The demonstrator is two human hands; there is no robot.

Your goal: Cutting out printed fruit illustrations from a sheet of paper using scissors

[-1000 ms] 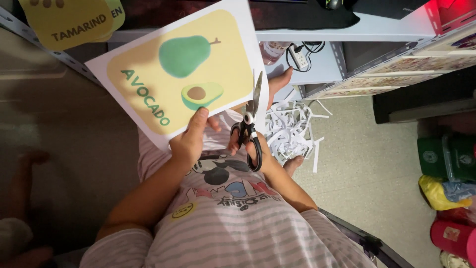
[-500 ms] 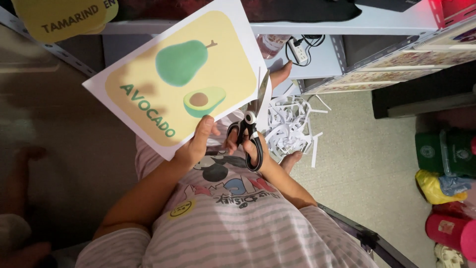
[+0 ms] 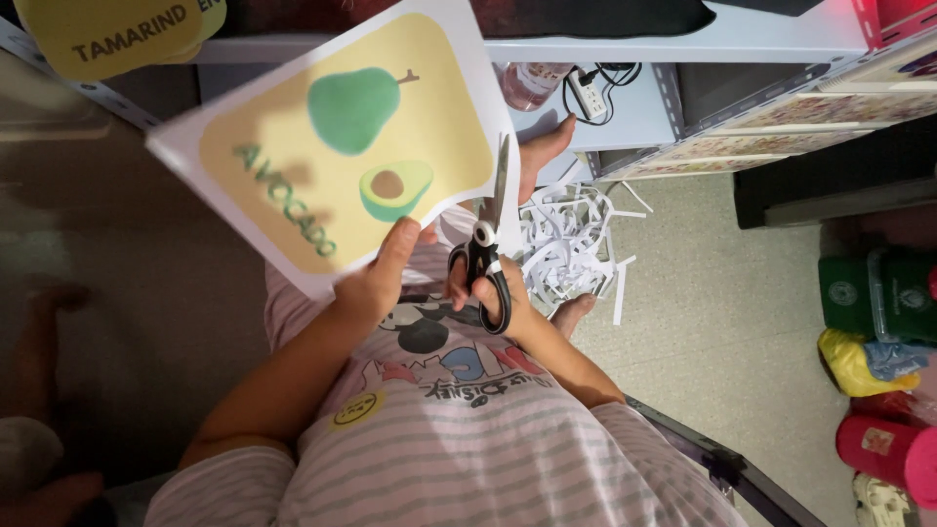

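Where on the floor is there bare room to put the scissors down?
The pale floor is bare between the heap of paper strips and the green boxes, below the dark shelf base. It is crowded under the scissors in the right hand, and at the right edge by the yellow bag and pink tub.

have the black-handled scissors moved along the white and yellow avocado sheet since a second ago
Yes. The black-handled scissors have cut further up the white and yellow avocado sheet, their tip now nearer the white shelf.
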